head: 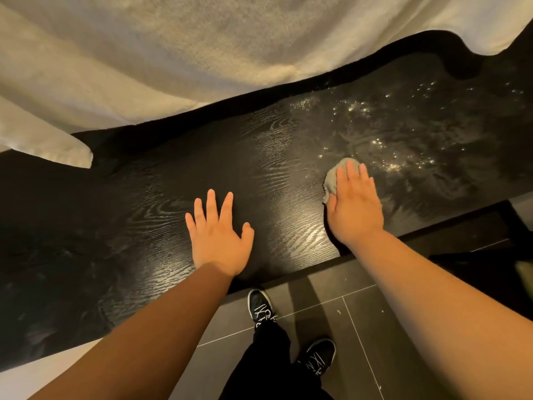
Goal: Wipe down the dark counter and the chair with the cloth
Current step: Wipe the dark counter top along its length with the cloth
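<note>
The cloth [334, 177] lies on the tabletop [144, 212] under the right grip [356, 203]. This grip presses it with straight fingers, and the grey edge shows beyond and left of them. The speckled patch [409, 134] starts just beyond it, to the right, so the right grip is the nearer one. The left grip [219, 235] rests flat with spread fingers and holds nothing. The tabletop runs long from left to right. White fabric [173, 53] is behind it, floor tiles [340, 319] below.

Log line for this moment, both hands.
right hand: flat on cloth | left hand: spread on dark counter, empty | speckles right of cloth
</note>
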`<state>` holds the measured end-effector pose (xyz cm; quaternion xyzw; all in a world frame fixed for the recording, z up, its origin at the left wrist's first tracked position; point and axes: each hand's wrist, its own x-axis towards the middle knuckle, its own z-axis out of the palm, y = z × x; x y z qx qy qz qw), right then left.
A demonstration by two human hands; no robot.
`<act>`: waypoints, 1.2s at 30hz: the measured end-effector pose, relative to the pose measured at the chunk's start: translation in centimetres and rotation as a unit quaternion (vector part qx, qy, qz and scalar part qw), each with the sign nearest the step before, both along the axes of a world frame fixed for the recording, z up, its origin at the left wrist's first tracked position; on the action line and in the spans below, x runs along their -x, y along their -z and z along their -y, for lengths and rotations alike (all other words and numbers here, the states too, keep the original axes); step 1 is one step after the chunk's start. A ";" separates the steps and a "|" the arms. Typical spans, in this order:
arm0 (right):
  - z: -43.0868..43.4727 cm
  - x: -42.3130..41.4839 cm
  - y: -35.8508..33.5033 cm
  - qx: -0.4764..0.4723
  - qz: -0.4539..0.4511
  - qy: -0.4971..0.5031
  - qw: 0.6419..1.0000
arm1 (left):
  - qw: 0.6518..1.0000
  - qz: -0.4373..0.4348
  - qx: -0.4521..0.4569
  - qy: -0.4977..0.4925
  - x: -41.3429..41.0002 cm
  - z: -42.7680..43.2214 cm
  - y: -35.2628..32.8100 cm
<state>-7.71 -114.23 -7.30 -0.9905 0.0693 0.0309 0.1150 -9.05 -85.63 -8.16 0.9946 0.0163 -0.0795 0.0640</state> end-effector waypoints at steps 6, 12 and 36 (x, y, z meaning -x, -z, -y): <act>-6.2 2.5 0.5 -0.005 -0.029 -0.190 0.981 | 1.000 0.004 0.002 -0.006 0.1 0.1 0.0; 0.6 -0.6 0.9 -0.012 -0.012 -0.126 0.992 | 1.000 0.006 0.003 -0.004 0.0 0.0 0.2; -6.0 -2.9 -0.3 -0.037 -0.021 -0.197 0.980 | 1.000 0.000 0.003 0.000 -0.3 0.1 0.0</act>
